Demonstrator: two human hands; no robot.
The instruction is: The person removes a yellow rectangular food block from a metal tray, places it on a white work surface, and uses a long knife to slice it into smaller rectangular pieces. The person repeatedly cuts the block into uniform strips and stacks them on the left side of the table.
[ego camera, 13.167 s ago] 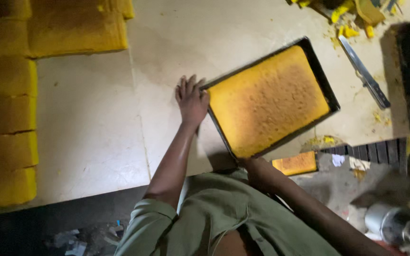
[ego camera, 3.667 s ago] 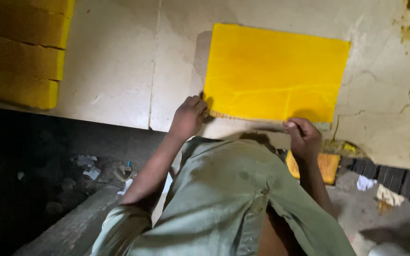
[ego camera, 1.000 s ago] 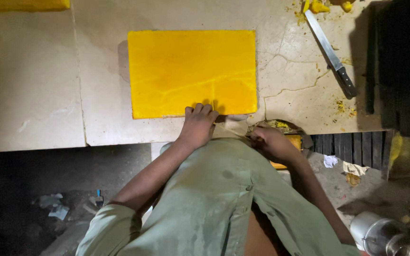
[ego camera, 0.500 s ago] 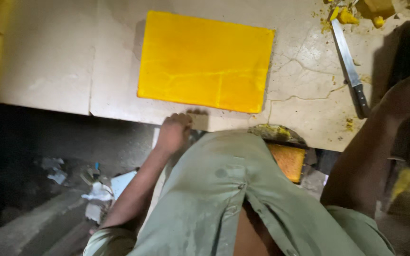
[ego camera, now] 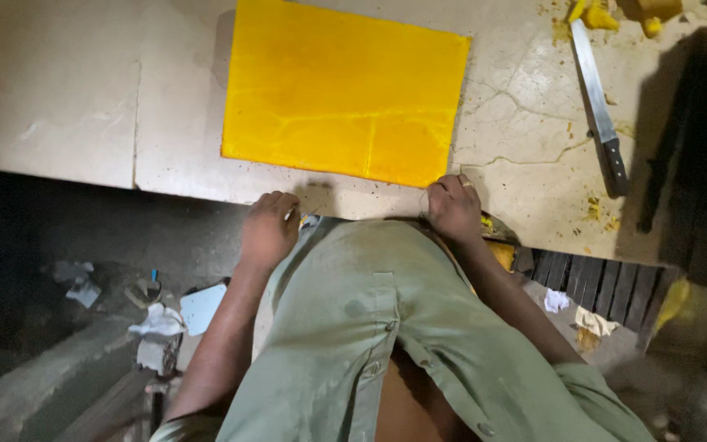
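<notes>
flat yellow slab [ego camera: 345,90], smooth, faintly cracked

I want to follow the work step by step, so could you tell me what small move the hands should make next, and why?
Probably the right hand should reach for the knife. The yellow slab lies whole on the stone counter, both hands rest empty at its near edge, and the knife lies free to the right.

Dim, dark edges, bright centre

Rough workshop: cracked stone slab [ego camera: 517,139], knife [ego camera: 599,115]
</notes>
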